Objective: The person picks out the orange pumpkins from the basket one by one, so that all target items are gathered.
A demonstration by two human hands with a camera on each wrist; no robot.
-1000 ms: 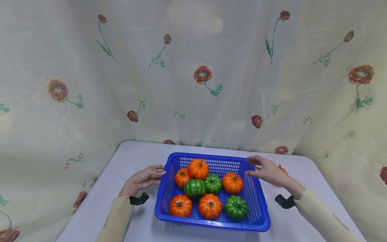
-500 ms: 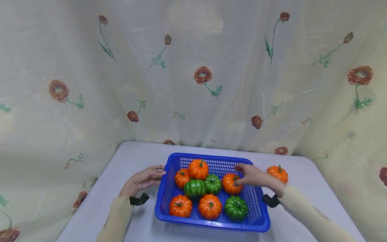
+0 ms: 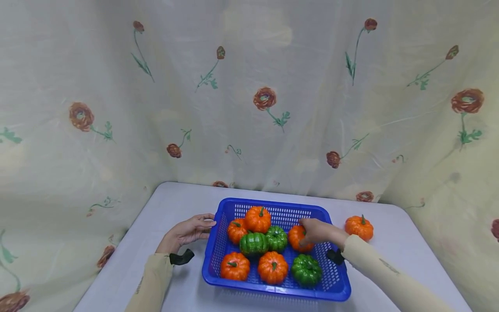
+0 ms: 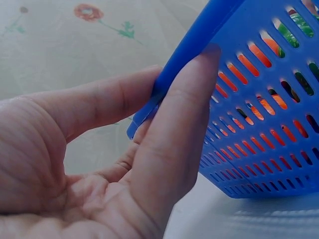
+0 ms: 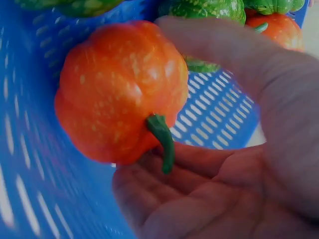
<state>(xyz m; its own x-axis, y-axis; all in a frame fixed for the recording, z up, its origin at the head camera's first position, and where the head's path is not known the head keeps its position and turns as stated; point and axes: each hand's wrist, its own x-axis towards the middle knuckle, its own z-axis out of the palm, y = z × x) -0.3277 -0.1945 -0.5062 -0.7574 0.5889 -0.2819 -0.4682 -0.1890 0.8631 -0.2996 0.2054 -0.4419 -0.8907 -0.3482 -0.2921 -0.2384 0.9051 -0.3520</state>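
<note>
A blue plastic basket (image 3: 274, 292) with slotted walls holds several small orange and green pumpkins. My left hand (image 3: 190, 229) pinches its left rim, the thumb on one side and fingers on the other, as the left wrist view shows. Inside the basket, toward the right, my right hand (image 3: 319, 232) grips an orange pumpkin (image 3: 295, 236). In the right wrist view that pumpkin (image 5: 117, 92) sits between thumb and fingers, its green stem (image 5: 162, 142) turned toward the palm. A green pumpkin (image 3: 306, 270) lies in front of it, and another green pumpkin (image 3: 276, 238) is on its left.
Outside the basket, to its right, an orange pumpkin (image 3: 359, 228) rests on the white table (image 3: 183, 201). A flower-patterned curtain (image 3: 241, 108) hangs behind the table and along both sides.
My right hand has moved left from over the basket's right rim and down onto the orange pumpkin, uncovering the pumpkin on the table. My left hand has stayed on the rim.
</note>
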